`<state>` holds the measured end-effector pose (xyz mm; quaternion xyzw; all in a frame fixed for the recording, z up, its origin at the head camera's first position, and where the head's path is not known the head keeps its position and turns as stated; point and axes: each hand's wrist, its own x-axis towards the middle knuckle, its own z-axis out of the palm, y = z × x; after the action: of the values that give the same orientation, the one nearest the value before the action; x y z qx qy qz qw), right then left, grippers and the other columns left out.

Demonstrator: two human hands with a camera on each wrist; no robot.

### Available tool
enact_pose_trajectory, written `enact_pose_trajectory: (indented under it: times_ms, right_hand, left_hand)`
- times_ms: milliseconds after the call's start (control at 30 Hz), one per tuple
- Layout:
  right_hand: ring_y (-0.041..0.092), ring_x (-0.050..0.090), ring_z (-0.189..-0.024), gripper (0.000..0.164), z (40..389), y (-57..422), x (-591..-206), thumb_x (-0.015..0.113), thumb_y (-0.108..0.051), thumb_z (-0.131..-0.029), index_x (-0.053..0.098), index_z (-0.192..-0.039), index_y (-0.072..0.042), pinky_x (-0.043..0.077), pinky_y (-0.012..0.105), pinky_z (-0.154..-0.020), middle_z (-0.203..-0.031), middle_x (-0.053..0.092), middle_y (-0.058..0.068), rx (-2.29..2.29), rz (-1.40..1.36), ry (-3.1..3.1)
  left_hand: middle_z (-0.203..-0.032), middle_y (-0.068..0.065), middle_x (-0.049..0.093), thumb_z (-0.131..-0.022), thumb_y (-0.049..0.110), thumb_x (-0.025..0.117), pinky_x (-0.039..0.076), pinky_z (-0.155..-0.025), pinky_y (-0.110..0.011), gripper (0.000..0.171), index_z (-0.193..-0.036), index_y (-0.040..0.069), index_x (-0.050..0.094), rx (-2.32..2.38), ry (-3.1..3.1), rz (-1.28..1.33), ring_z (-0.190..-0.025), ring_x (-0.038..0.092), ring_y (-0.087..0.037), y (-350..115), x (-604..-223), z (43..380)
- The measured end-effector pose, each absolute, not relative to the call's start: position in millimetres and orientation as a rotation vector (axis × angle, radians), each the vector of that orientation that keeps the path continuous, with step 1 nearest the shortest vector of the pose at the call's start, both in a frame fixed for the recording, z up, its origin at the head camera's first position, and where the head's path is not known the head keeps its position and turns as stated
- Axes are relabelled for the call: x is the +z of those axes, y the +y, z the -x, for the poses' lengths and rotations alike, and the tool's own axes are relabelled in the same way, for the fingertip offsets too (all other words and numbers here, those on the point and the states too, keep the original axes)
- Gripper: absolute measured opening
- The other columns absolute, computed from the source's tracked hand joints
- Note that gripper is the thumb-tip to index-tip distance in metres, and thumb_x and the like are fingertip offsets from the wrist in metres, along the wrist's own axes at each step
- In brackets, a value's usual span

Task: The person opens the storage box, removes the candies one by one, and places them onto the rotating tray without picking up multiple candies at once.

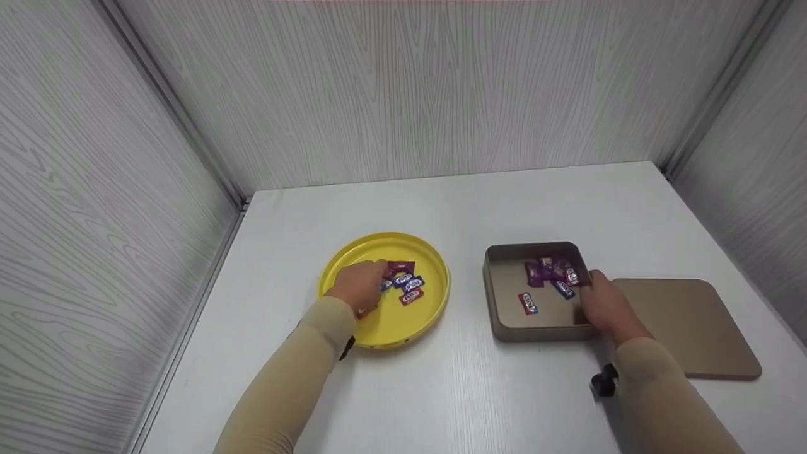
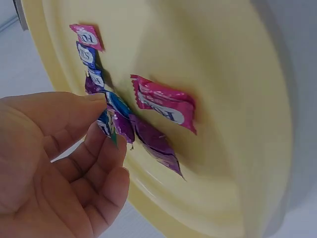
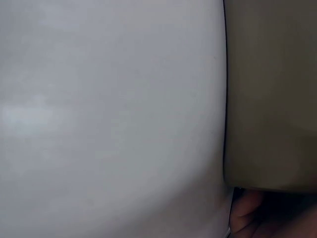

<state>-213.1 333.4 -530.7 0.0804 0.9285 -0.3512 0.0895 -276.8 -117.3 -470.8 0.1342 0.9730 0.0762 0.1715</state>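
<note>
My left hand [image 1: 360, 284] is over the yellow round tray [image 1: 384, 331]. In the left wrist view its thumb and fingers close around a blue-and-purple wrapped candy [image 2: 105, 121], partly hidden by the thumb. Beside them lie a purple candy [image 2: 156, 141] and a pink-red candy [image 2: 166, 104]; more blue and red candies [image 1: 412, 296] are on the tray. My right hand [image 1: 608, 307] grips the right wall of a brown rectangular tin [image 1: 536, 334], thumb over the rim. Inside the tin are several purple candies [image 1: 534, 273], a blue one [image 1: 563, 289] and a red one [image 1: 528, 303].
A flat brown lid [image 1: 693, 331] lies on the white table [image 1: 466, 391] to the right of the tin, partly behind my right hand. Pale wood-grain panels [image 1: 403, 94] stand at the back and on both sides. A gap of tabletop separates tray and tin.
</note>
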Motion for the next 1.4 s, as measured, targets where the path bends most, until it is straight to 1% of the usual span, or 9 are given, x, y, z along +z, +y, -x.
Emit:
enact_pose_trajectory:
  times_ms: [100, 267, 467, 600, 700, 800, 1100, 1300, 1400]
  right_hand:
    - [0.047, 0.047, -0.118, 0.048, 213, 334, -532, 0.024, -0.018, -0.105, 0.032, -0.141, 0.014, 0.036, 0.065, -0.102, -0.137, 0.043, 0.038, -1.050, -0.235, 2.764]
    - [0.047, 0.047, -0.118, 0.049, 211, 331, -533, 0.025, -0.018, -0.105, 0.032, -0.142, 0.013, 0.036, 0.065, -0.102, -0.137, 0.043, 0.038, -1.077, -0.250, 2.757]
    - [0.049, 0.045, -0.125, 0.050, 212, 332, -534, 0.023, -0.021, -0.106, 0.032, -0.141, 0.013, 0.034, 0.064, -0.107, -0.138, 0.043, 0.037, -1.041, -0.259, 2.778]
    - [0.051, 0.042, -0.130, 0.051, 211, 333, -532, 0.023, -0.020, -0.106, 0.030, -0.143, 0.014, 0.031, 0.064, -0.109, -0.141, 0.041, 0.038, -1.027, -0.267, 2.775]
    - [0.051, 0.043, -0.129, 0.052, 210, 333, -531, 0.023, -0.019, -0.105, 0.029, -0.144, 0.014, 0.031, 0.065, -0.108, -0.141, 0.041, 0.039, -1.032, -0.268, 2.776]
    - [0.049, 0.046, -0.123, 0.051, 209, 333, -531, 0.024, -0.019, -0.105, 0.029, -0.144, 0.014, 0.035, 0.064, -0.105, -0.139, 0.043, 0.038, -1.045, -0.276, 2.769]
    - [0.044, 0.051, -0.111, 0.048, 210, 328, -531, 0.027, -0.017, -0.104, 0.034, -0.141, 0.013, 0.041, 0.061, -0.097, -0.131, 0.049, 0.035, -1.054, -0.281, 2.780]
    - [0.046, 0.051, -0.115, 0.047, 209, 325, -530, 0.027, -0.015, -0.104, 0.035, -0.140, 0.014, 0.039, 0.063, -0.100, -0.132, 0.049, 0.037, -1.051, -0.264, 2.808]
    - [0.044, 0.052, -0.112, 0.046, 209, 324, -531, 0.027, -0.015, -0.104, 0.036, -0.139, 0.013, 0.040, 0.062, -0.100, -0.132, 0.050, 0.036, -1.046, -0.261, 2.815]
  left_hand:
    - [-0.123, -0.010, 0.063, -0.086, 0.000, 0.074, 0.044, -0.105, -0.044, 0.058, -0.139, 0.011, 0.054, 0.177, 2.757, -0.367, -0.114, 0.058, -0.027, -122, -478, 280]
    - [-0.130, -0.012, 0.062, -0.091, 0.004, 0.070, 0.043, -0.107, -0.046, 0.059, -0.146, 0.008, 0.050, 0.134, 2.768, -0.382, -0.119, 0.058, -0.030, -124, -485, 280]
    - [-0.126, -0.014, 0.065, -0.093, 0.006, 0.065, 0.046, -0.103, -0.048, 0.050, -0.142, 0.005, 0.053, 0.091, 2.817, -0.474, -0.118, 0.060, -0.032, -125, -489, 284]
    - [-0.120, -0.013, 0.066, -0.098, 0.010, 0.058, 0.047, -0.100, -0.049, 0.042, -0.139, 0.006, 0.054, 0.101, 2.850, -0.478, -0.114, 0.062, -0.031, -115, -485, 284]
    - [-0.111, -0.010, 0.066, -0.099, 0.014, 0.059, 0.051, -0.093, -0.048, 0.034, -0.131, 0.006, 0.058, 0.137, 2.875, -0.534, -0.104, 0.063, -0.028, -98, -476, 282]
    - [-0.103, -0.007, 0.063, -0.097, 0.017, 0.062, 0.052, -0.083, -0.046, 0.026, -0.121, 0.008, 0.060, 0.180, 2.880, -0.647, -0.094, 0.062, -0.026, -74, -468, 277]
    - [-0.112, -0.003, 0.065, -0.099, 0.025, 0.061, 0.052, -0.089, -0.036, 0.030, -0.126, 0.014, 0.063, 0.212, 2.882, -1.024, -0.102, 0.062, -0.020, -5, -460, 259]
    - [-0.110, 0.002, 0.062, -0.098, 0.024, 0.063, 0.051, -0.085, -0.031, 0.026, -0.123, 0.018, 0.065, 0.142, 2.850, -1.215, -0.101, 0.057, -0.015, 40, -467, 250]
    - [-0.111, 0.003, 0.061, -0.098, 0.025, 0.064, 0.051, -0.086, -0.030, 0.024, -0.121, 0.018, 0.067, 0.090, 2.839, -1.283, -0.102, 0.057, -0.014, 58, -473, 246]
